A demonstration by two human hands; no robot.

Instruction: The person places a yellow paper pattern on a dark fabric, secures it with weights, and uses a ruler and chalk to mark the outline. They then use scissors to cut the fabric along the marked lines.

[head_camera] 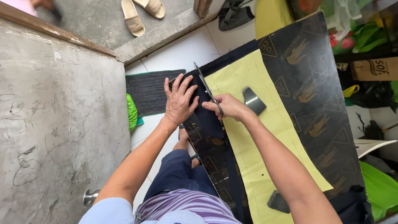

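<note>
- The left hand lies flat on a strip of dark fabric, fingers spread apart and pressing it down, at about 9 o'clock from the scissors
- The right hand has its fingers clamped around the handles of a pair of scissors; the blades point toward 11 o'clock along the fabric's edge, and whether they are parted I cannot tell
- The dark fabric sits between the two hands, touching both, on the near-left edge of a black printed board
- A yellow paper pattern lies on the board at 3 o'clock from the scissors, just beside the cut line
- A dark flat weight rests on the yellow paper right beside the right hand; another dark piece sits at 6 o'clock on the same paper
- A quilted dark mat lies on the white tile floor at 9 o'clock from the left hand
- Two woven sandals lie on the concrete at 11 o'clock, well apart from the work
</note>
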